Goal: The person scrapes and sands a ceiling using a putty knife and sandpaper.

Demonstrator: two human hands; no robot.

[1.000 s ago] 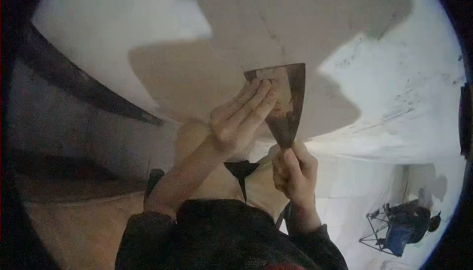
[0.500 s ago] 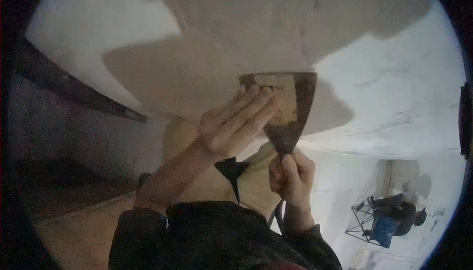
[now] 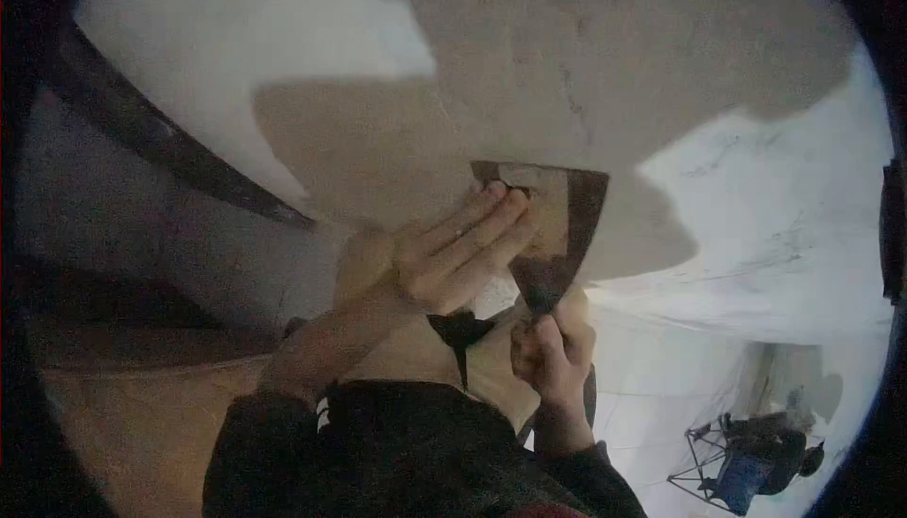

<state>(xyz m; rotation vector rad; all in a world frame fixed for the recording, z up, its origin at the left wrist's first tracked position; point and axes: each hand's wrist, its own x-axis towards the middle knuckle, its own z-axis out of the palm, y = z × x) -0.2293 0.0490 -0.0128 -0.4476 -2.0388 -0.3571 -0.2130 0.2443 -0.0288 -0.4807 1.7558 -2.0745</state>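
Observation:
My right hand [image 3: 556,353] is wrapped round the handle end of a wide putty knife [image 3: 543,282], whose dark blade fans out upward. A pale, yellowish patch of what looks like putty [image 3: 551,211] covers the middle of the blade. Across the left side of the blade lie the outstretched fingers of my left hand [image 3: 472,244], fingertips on the patch near the blade's top edge. Behind the knife is a pale plastered surface [image 3: 510,65], and the blade's edge overlaps it in this view. The knife's handle is mostly hidden in my right fist.
Shadows darken much of the plastered surface. A dark beam-like strip [image 3: 189,145] runs diagonally on the left, above a brownish area [image 3: 170,433]. At lower right, another person [image 3: 770,447] in dark clothing is beside a dark metal frame [image 3: 699,461], near a white wall [image 3: 642,414].
The view has shifted, so the surroundings sit lower and farther right. Both hands and the putty knife appear slightly lower; my left fingers remain on the blade and my right hand keeps its grip.

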